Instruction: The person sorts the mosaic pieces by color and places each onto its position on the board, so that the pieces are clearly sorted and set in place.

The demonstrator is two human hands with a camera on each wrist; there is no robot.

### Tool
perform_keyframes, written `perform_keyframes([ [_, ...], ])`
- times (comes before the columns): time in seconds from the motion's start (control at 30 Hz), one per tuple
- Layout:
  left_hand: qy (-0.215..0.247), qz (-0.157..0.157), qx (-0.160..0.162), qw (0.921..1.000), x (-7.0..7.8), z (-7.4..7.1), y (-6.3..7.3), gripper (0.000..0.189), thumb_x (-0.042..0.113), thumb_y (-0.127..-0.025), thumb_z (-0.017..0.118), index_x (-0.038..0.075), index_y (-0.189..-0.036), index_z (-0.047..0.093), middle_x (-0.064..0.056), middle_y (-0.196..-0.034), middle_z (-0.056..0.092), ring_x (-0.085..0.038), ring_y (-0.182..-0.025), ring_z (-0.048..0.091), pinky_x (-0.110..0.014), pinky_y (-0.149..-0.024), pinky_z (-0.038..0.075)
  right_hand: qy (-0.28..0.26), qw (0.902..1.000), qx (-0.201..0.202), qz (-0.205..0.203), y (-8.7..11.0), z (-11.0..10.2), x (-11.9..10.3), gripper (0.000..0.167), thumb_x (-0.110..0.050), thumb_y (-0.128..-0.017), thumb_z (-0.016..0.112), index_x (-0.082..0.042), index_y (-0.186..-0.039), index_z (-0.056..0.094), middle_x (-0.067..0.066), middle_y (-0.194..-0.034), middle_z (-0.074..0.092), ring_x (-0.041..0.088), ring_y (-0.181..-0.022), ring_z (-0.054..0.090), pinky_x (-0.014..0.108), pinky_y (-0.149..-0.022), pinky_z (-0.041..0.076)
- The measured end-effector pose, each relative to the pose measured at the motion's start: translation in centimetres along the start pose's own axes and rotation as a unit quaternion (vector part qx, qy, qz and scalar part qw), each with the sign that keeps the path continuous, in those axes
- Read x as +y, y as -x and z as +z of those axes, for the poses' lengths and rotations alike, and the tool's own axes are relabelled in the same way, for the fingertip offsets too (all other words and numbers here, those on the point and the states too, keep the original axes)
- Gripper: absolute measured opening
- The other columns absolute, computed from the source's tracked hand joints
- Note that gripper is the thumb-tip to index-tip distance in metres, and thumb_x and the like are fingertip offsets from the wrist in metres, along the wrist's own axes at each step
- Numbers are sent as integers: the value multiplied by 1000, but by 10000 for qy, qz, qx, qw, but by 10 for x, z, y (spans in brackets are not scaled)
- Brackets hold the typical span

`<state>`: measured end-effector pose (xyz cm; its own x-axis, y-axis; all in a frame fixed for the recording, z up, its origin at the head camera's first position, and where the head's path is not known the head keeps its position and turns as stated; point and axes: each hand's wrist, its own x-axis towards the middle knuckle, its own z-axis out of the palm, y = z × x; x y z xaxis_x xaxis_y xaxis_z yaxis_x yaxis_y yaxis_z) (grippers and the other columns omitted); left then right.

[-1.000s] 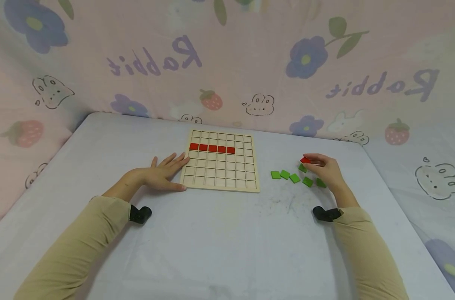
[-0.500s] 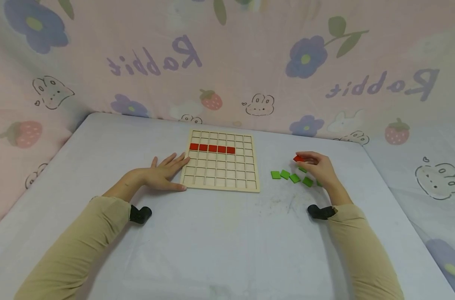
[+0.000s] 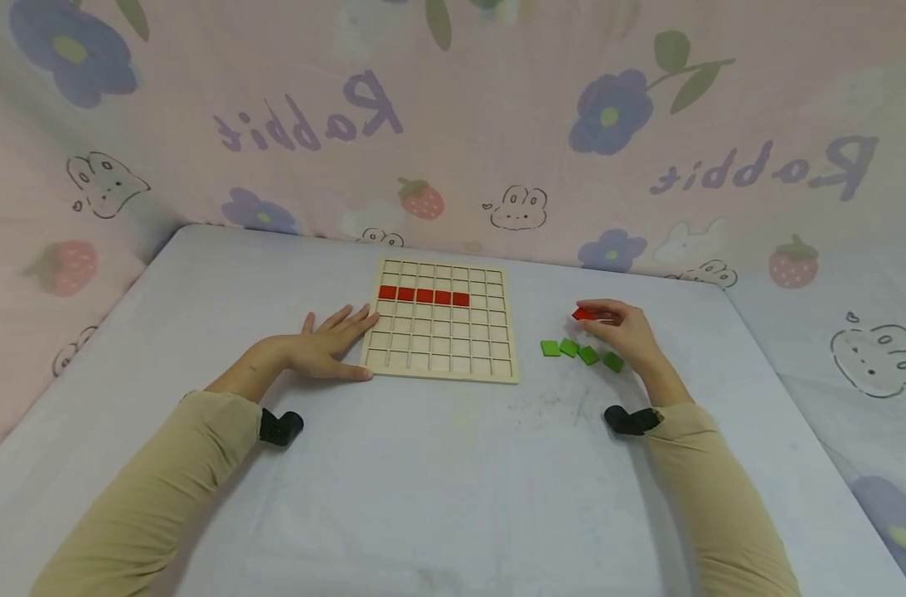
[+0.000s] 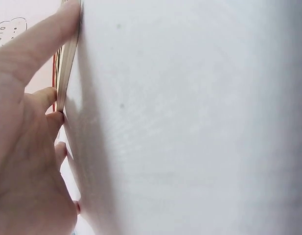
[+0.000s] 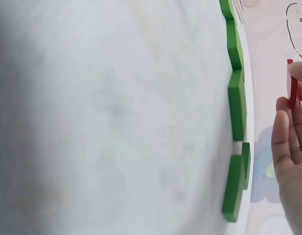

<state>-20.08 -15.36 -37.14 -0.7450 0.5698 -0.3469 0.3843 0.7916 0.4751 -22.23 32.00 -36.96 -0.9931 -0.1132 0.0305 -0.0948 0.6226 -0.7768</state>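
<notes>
Red, thin and square, the tile [image 3: 582, 314] I hold is off the counter [image 3: 453, 481], at 3 o'clock from the pale wooden grid board [image 3: 441, 340] and clear of its edge; 12 is the board's far side. I judge this to be the carrying step, between pick-up and placing. The next move seems to call for bringing the tile toward 9 o'clock, then lowering it flat and square into a cell; the bare one just at 3 o'clock from the row of five red square tiles [image 3: 424, 295] looks the likeliest. A skewed tile could catch on the thin dividers.

My right grip [image 3: 626, 333] is narrow, the tile pinched between thumb and fingers, one edge jutting toward the board. My left grip [image 3: 322, 352] holds nothing: fingers spread wide at 9 o'clock, tips and thumb touching the board's side, perhaps to steady it.

Farther out, around 4 o'clock, flat green square tiles [image 3: 588, 355] lie on the counter; the right wrist view shows five. Past 12 hangs a pink printed cloth [image 3: 460, 124].
</notes>
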Motion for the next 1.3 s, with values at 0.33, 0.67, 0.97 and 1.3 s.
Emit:
perform_keyframes([
  [0.33,-1,37,29,10000,0,2,0,94,51,-91,58,15,-155,0,-12,-161,-11,-36,-146,-16,-71,-104,-18,-26,9999,-111,-46,-7,9,-8,43,-22,-94,63,-3,-132,57,19,-129,57,1,-94,55,11,-78,47],
  [0.67,-2,-2,19,10000,-1,2,1,95,53,-90,58,16,-155,-1,-12,-162,-10,-36,-147,-16,-70,-104,-18,-107,9998,-141,-110,-17,20,-16,41,-19,-92,64,-4,-130,59,19,-126,60,-1,-90,57,12,-78,47],
  [0.97,-2,-18,4,10000,-2,2,-1,95,53,-90,58,17,-155,-1,-11,-162,-11,-35,-147,-17,-70,-104,-19,-203,9992,-292,-179,-24,30,-27,42,-20,-93,64,-4,-131,58,18,-128,60,10,-98,58,15,-80,47],
  [1.3,-25,-13,-11,10000,-1,1,0,94,51,-91,58,16,-155,-1,-11,-161,-12,-35,-147,-17,-70,-104,-19,-245,9988,-395,-152,-31,39,-36,40,-14,-92,64,-1,-130,58,20,-129,59,32,-112,57,12,-79,45],
])
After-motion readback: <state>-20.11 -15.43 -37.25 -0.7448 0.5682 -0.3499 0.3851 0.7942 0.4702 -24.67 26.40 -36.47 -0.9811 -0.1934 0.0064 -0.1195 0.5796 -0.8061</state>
